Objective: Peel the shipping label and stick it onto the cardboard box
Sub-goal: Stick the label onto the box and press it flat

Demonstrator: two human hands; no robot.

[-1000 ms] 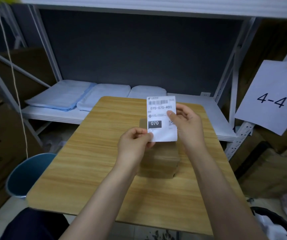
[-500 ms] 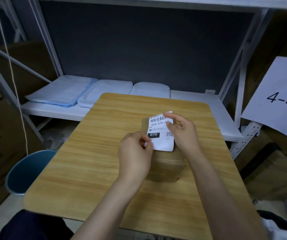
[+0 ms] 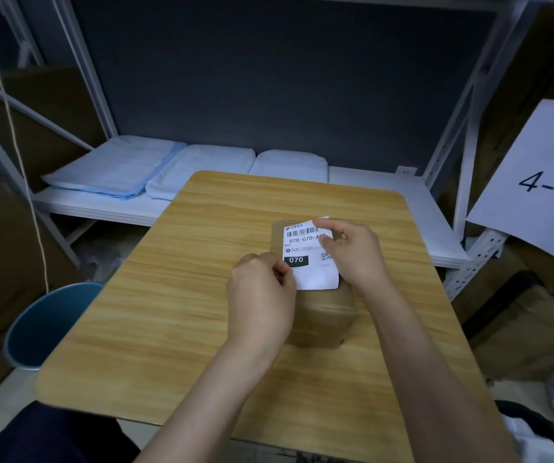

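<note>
A white shipping label printed with a barcode, "070-070" and a black "070" block lies over the top of a small brown cardboard box standing on the wooden table. My left hand pinches the label's lower left edge. My right hand holds its upper right corner between thumb and fingers; that corner is slightly lifted. I cannot tell how much of the label touches the box top.
A white metal shelf behind the table carries folded pale blue and white packs. A blue bin stands at the left of the table. A paper sign reading "4-4" hangs at the right. Cardboard cartons stand on both sides.
Both hands have brought the label down from in front of me, held upright, until it lies flat over the top of the box.
</note>
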